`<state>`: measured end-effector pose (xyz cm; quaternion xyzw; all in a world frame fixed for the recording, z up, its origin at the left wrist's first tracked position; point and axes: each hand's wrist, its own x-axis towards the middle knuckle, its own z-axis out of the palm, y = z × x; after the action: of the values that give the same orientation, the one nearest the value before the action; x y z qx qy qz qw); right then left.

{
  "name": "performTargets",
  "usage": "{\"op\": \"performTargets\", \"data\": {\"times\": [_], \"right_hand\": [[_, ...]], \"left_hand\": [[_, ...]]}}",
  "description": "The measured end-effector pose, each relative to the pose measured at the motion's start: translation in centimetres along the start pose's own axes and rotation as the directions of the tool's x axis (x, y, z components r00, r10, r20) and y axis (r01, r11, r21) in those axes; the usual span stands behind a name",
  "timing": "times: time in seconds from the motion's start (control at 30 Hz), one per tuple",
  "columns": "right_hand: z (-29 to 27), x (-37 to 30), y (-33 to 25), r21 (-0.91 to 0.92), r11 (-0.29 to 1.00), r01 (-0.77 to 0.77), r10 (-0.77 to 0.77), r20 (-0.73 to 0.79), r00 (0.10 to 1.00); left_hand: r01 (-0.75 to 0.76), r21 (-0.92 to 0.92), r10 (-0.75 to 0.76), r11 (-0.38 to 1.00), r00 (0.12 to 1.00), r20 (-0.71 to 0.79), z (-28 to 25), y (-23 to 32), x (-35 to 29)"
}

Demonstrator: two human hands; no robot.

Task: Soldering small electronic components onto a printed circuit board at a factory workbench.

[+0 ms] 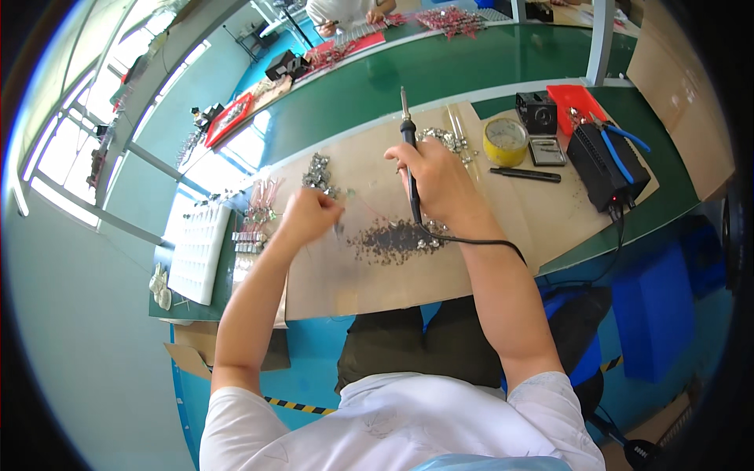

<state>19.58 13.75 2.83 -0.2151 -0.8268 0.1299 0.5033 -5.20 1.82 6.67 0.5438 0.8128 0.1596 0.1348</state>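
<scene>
Holding soldering iron (408, 129), right hand (440, 179); left hand (311, 215) curled, any contents unclear

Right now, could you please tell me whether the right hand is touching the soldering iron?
Touching. The head view shows it plainly: the right hand is closed around the soldering iron, with the fingers against it.

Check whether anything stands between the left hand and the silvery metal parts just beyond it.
Nothing visible does: the left hand is right beside the silvery metal parts, though I cannot tell whether they touch.
</scene>
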Motion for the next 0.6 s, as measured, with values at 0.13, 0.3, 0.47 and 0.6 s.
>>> {"op": "performTargets", "data": {"times": [0.13, 0.3, 0.47, 0.6], "right_hand": [[-0.5, 0.3, -0.8, 0.026, 0.998, 0.06, -0.059, -0.053, 0.997], [0.7, 0.3, -1.4, 0.103, 0.994, 0.025, -0.024, -0.009, 1.0], [1.0, 0.0, -0.6, 0.081, 0.997, 0.003, -0.01, 0.088, 0.996], [0.2, 0.0, -0.8, 0.091, 0.996, 0.002, -0.023, 0.23, 0.973]], "left_hand": [[-0.122, 0.065, 0.136, 0.99, 0.947, -0.291, -4.1, -0.4, 11.6], [-0.189, -0.062, 0.146, 0.98, 0.893, -0.427, -6.6, 0.0, 15.4], [-0.248, 0.092, 0.263, 0.964, 0.935, -0.239, -1.4, 4.3, 4.7], [-0.271, 0.012, 0.271, 0.962, 0.956, -0.111, 1.6, 3.9, -5.3]]}}
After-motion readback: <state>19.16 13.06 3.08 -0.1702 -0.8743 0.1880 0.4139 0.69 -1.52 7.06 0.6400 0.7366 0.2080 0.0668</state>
